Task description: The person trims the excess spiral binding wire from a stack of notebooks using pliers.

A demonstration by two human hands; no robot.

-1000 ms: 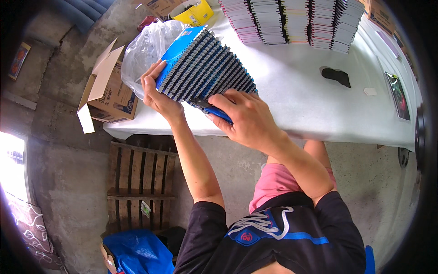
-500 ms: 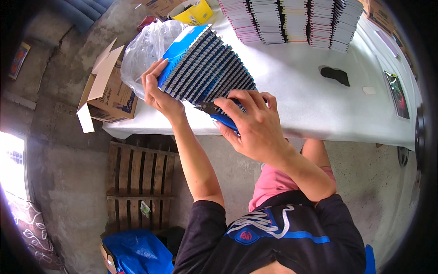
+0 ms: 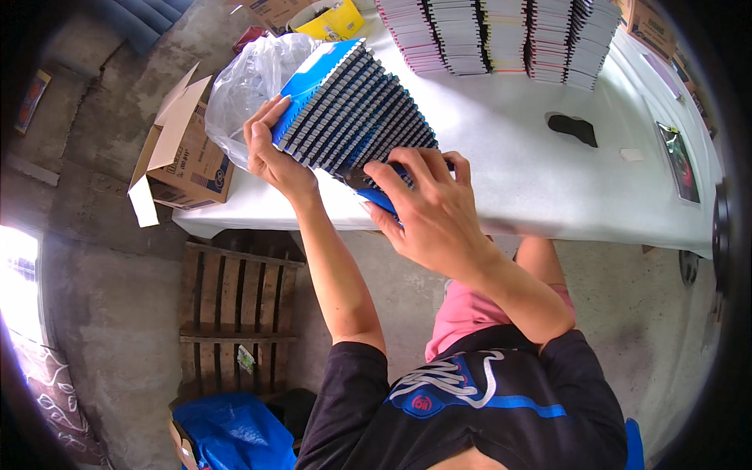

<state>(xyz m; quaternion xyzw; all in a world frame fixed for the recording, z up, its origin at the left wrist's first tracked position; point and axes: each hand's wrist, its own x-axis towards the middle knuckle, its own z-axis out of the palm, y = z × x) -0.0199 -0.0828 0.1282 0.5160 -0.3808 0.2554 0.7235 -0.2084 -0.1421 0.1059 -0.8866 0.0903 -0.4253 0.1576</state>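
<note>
My left hand (image 3: pixel 276 153) is closed round the left end of a thick stack of spiral-bound notebooks (image 3: pixel 356 113). The top cover is bright blue, and rows of coils face me, tilted above the table. Closed in my right hand (image 3: pixel 431 207) is what looks like a pair of pliers (image 3: pixel 377 197) with blue handles. Its dark head lies against the coils at the stack's lower edge. My fingers hide most of the tool, so I cannot tell whether its jaws grip a wire.
The white-covered table (image 3: pixel 501 172) bears tall stacks of notebooks (image 3: pixel 501 39) at the back. A clear plastic bag (image 3: pixel 247 86) and an open cardboard box (image 3: pixel 188 160) lie left of the held stack. A dark flat patch (image 3: pixel 573 129) is on the right. Below stands a wooden pallet (image 3: pixel 235 301).
My right hand has shifted very slightly up and left along the coils with the tool. My left hand keeps its hold, and the stack stays almost where it was.
</note>
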